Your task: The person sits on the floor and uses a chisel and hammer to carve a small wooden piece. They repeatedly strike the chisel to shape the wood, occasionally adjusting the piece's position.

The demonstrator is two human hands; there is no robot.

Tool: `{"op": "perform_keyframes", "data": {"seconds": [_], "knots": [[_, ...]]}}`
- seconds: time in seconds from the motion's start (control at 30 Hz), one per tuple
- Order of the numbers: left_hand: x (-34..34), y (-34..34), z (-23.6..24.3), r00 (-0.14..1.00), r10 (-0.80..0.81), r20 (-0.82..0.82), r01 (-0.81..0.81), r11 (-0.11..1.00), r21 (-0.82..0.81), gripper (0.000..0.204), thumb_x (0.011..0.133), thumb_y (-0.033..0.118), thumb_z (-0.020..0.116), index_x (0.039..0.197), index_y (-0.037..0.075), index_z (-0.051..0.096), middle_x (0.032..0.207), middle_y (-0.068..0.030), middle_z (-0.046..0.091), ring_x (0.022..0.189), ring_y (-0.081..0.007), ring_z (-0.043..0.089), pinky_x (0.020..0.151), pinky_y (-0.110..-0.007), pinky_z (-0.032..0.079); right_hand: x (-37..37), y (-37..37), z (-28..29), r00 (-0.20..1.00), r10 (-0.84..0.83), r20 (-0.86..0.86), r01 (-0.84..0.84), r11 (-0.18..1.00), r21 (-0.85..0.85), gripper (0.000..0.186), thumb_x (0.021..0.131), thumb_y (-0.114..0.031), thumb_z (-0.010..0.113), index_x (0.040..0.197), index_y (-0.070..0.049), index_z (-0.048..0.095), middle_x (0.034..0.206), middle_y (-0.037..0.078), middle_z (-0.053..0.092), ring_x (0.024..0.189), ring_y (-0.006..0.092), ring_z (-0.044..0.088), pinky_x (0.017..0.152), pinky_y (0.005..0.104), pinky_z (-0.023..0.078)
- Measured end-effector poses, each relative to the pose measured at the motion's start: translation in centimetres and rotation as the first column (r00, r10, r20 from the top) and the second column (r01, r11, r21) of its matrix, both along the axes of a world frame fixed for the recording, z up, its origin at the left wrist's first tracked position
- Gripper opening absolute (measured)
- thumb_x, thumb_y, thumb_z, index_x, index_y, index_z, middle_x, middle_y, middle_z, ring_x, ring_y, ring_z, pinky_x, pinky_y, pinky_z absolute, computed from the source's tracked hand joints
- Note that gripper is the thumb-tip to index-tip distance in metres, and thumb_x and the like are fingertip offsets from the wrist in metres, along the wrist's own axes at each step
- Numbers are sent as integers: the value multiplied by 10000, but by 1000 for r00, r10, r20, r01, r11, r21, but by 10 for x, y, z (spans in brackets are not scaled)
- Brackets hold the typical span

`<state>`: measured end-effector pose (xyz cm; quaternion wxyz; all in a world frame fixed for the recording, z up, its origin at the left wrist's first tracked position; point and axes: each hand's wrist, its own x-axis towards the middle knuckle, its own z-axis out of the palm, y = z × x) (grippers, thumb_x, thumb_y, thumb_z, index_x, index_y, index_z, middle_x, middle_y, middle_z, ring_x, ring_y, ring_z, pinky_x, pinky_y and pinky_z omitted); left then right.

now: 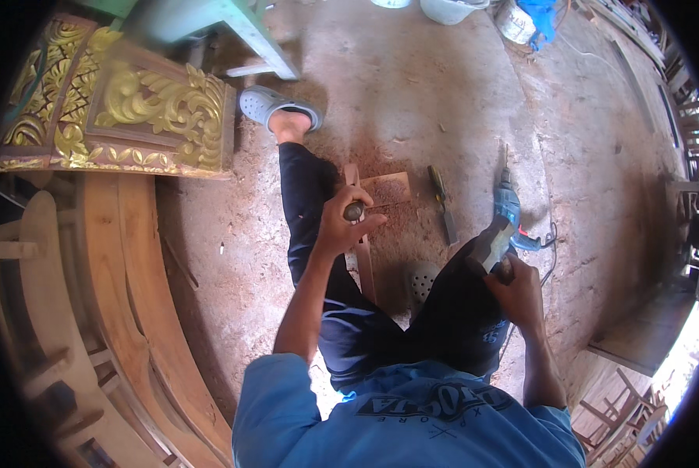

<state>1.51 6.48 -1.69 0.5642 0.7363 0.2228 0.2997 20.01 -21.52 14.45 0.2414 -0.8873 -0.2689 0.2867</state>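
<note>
My left hand [340, 225] is wrapped round an upright chisel [353, 210], seen from its round handle end; the blade below is hidden, and the thumb sticks out to the right. Beneath it lies a narrow wooden bar [366, 273] between my legs, with a short flat board [388, 189] beside its far part and wood shavings around. Over my right knee, my right hand [519, 292] grips a hammer [492, 244], its metal head raised toward the middle. Another chisel [443, 207] with a dark and yellow handle lies on the floor.
A blue power drill [507, 207] with a cord rests on the floor at right. Carved gold-painted furniture [154, 109] and long wooden pieces [135, 296] stand at left. A pale green stand [248, 35] is at the far left, buckets [451, 9] at the back.
</note>
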Motion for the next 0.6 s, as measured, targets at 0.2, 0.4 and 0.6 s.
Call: {"op": "perform_keyframes", "data": {"seconds": [0.2, 0.4, 0.6], "knots": [[11, 34, -17, 974, -171, -146, 169, 985, -26, 203, 813, 115, 823, 831, 55, 630, 730, -17, 625, 673, -73, 592, 616, -249, 457, -8, 8, 2, 994, 87, 62, -87, 996, 0, 267, 813, -214, 769, 861, 1, 619, 712, 236, 646, 713, 445, 655, 615, 473, 501], [41, 20, -31, 962, 267, 55, -240, 925, -295, 196, 859, 83, 795, 776, 55, 620, 743, 69, 552, 705, -42, 504, 643, -232, 418, -16, 5, 2, 990, 98, 103, -93, 994, -55, 260, 819, -231, 758, 862, -19, 613, 733, 244, 653, 740, 450, 662, 633, 497, 502], [42, 3, -9, 935, 313, 167, -305, 950, -69, 221, 863, 107, 789, 762, 44, 602, 753, 55, 552, 728, -39, 500, 657, -228, 421, -16, 0, 2, 982, 82, 171, -72, 995, -66, 275, 825, -263, 760, 887, -27, 632, 763, 235, 679, 772, 444, 675, 654, 501, 525]]}}
